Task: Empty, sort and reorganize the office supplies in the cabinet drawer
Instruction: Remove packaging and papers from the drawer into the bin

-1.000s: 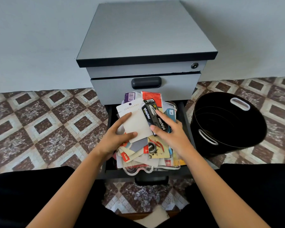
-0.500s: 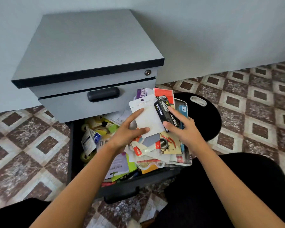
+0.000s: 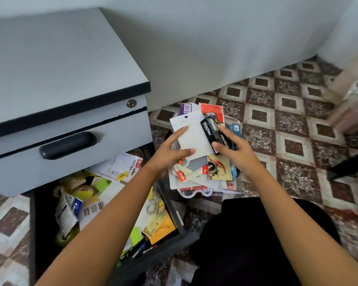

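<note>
"stapler" + "10" on black box; "STAPLER" on drawer pack.

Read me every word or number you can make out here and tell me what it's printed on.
"stapler", twice, and "10": black stapler box under the right hand.
"STAPLER": white packet in the drawer.
Too blurred: white card's header, under the left hand; barcode label digits.

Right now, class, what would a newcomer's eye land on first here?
Probably the thick stack of packets held over the tiled floor by the left hand and right hand, with a black stapler box on top. Next, the open drawer at lower left, crammed with tape rolls and papers, under the grey cabinet.
</note>
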`<action>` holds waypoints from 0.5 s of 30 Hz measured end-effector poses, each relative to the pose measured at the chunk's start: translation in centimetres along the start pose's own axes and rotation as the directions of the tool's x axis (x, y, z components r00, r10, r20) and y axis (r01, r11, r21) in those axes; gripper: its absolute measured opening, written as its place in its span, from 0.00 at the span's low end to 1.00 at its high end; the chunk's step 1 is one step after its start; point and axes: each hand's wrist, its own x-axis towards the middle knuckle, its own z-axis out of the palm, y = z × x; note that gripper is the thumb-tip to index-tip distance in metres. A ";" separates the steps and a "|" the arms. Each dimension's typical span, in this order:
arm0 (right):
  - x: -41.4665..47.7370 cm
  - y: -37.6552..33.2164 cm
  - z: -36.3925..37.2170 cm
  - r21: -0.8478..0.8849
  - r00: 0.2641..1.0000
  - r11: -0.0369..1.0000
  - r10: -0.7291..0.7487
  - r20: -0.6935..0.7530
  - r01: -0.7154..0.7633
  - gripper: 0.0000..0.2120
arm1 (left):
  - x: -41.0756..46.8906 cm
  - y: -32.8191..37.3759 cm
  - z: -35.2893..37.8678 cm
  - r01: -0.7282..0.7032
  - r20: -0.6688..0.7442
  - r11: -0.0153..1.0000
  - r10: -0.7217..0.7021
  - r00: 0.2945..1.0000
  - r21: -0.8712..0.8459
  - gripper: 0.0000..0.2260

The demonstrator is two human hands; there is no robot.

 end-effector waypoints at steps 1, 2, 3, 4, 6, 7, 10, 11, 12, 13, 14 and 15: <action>0.6 0.3 -0.3 0.004 1.000 1.000 0.011 -0.003 -0.011 0.36 | 0.8 -0.2 0.2 0.006 0.003 1.000 -0.006 1.000 0.003 0.29; 1.1 0.6 -0.6 0.006 1.000 1.000 0.022 -0.004 -0.022 0.36 | 1.4 -0.3 0.4 0.013 0.003 1.000 -0.013 1.000 0.000 0.29; 1.6 0.9 -0.8 0.003 1.000 1.000 0.027 -0.004 -0.027 0.36 | 2.0 -0.4 0.6 0.019 0.002 1.000 -0.019 1.000 -0.008 0.29; 2.1 1.0 -1.0 0.002 1.000 1.000 0.030 0.000 -0.030 0.36 | 2.7 -0.6 0.7 0.027 0.002 1.000 -0.026 1.000 -0.016 0.29; 3.2 1.6 -1.3 0.021 0.999 0.999 0.048 0.003 -0.048 0.35 | 3.9 -1.0 0.9 0.035 0.003 0.999 -0.035 0.999 -0.030 0.29; 3.6 1.8 -1.4 0.032 0.999 0.998 0.049 0.006 -0.049 0.34 | 4.6 -1.4 0.9 0.039 0.000 0.999 -0.039 0.999 -0.038 0.28; 4.9 2.6 -1.5 0.027 0.997 0.997 0.076 0.005 -0.077 0.31 | 6.1 -2.6 1.1 0.050 -0.007 0.998 -0.050 0.999 -0.035 0.28; 5.4 3.0 -1.3 0.016 0.996 0.996 0.091 0.002 -0.091 0.29 | 6.7 -3.1 1.2 0.056 -0.001 0.998 -0.056 0.998 -0.010 0.29; 5.7 3.4 -1.1 0.009 0.995 0.995 0.097 0.010 -0.097 0.26 | 7.1 -3.5 1.2 0.064 0.006 0.998 -0.064 0.998 0.019 0.29; 6.0 3.9 -0.8 0.005 0.994 0.994 0.107 0.018 -0.107 0.24 | 7.5 -4.1 1.2 0.074 0.013 0.996 -0.074 0.997 0.046 0.29; 6.2 4.4 -0.6 0.009 0.992 0.992 0.122 0.019 -0.122 0.22 | 7.8 -4.5 1.2 0.083 0.019 0.994 -0.084 0.996 0.073 0.28; 6.6 5.1 -0.4 0.020 0.989 0.989 0.147 0.011 -0.147 0.22 | 8.0 -5.0 1.2 0.092 0.023 0.990 -0.095 0.995 0.104 0.28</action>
